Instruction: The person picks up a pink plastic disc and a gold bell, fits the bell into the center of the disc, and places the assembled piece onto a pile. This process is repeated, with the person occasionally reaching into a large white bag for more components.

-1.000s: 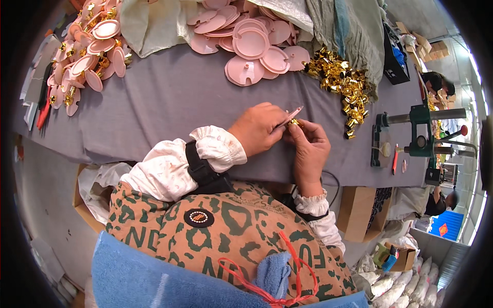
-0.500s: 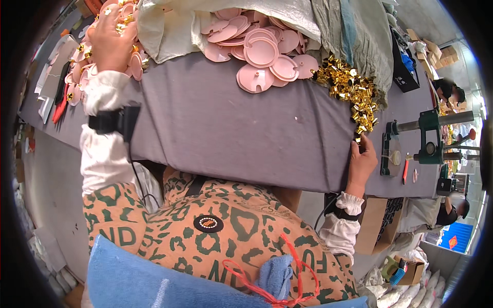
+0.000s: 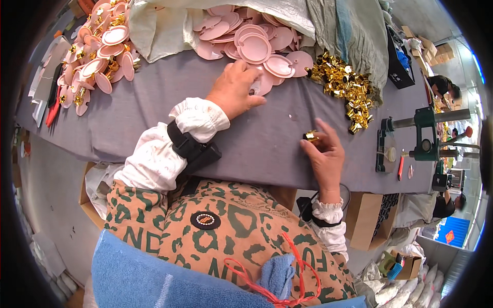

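Observation:
At the front of the pile of pink plastic discs (image 3: 254,47), my left hand (image 3: 232,88) has its curled fingers on the edge of one pink disc (image 3: 266,83). The thumb points right, and the hand partly covers that disc. My right hand (image 3: 327,156) is over the right part of the table, pinching a small shiny gold cap (image 3: 310,136) between thumb and fingers. Beyond it lies a heap of similar gold caps (image 3: 350,90). At the far left sits a pile of pink discs with gold pieces attached (image 3: 95,64).
A grey cloth covers the table (image 3: 246,138). Whitish sacks (image 3: 357,36) lie behind the disc pile. To the right stand a green hand press (image 3: 425,131) and a black box (image 3: 399,61). Red-handled pliers (image 3: 53,110) lie at the left edge. Co-workers are at far right.
My left hand has moved from the left pile rightward to the loose pink discs. My right hand has drawn away from the gold heap, leftward, with a gold cap in its fingers.

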A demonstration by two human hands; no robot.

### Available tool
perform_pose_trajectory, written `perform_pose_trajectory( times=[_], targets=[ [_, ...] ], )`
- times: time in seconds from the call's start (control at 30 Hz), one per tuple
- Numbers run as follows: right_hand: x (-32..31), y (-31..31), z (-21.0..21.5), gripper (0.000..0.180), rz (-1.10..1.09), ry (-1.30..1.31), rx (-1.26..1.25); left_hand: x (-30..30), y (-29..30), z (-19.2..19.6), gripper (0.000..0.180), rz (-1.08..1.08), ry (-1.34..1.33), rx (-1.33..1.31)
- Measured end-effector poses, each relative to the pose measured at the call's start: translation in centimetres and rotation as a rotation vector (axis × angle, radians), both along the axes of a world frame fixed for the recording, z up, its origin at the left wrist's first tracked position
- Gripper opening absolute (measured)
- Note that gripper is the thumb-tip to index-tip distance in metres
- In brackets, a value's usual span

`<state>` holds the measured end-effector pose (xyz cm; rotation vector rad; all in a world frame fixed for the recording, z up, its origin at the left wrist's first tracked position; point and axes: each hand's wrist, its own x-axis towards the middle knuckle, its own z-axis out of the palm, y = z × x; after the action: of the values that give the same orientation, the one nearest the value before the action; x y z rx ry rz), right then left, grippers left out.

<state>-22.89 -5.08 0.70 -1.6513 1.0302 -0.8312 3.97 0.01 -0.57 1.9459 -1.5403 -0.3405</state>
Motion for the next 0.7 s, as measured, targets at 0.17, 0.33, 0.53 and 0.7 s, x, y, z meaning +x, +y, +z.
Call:
perform_pose_trajectory(
  times=[0.17, 0.33, 0.53, 0.7],
  targets=[
    [1.8, 0.5, -1.4, 0.040, 0.135, 0.093, -0.039, 0.7, -1.2, -1.3, 0.035, 0.077, -0.061, -0.112],
    [1.5, 0.2, -1.9, 0.041, 0.171, 0.106, -0.024, -0.3, 0.1, -0.6, 0.046, 0.050, 0.107, -0.110],
    [2.7, 0.5, -1.6, 0.034, 0.145, 0.008, -0.175, -2.4, 2.4, -0.5, 0.045, -0.005, 0.615, -0.070],
    [4.7, 1.1, -0.8, 0.029, 0.122, 0.016, -0.527, -3.5, 2.8, 0.0, 0.043, -0.074, 0.936, -0.023]
  ],
)
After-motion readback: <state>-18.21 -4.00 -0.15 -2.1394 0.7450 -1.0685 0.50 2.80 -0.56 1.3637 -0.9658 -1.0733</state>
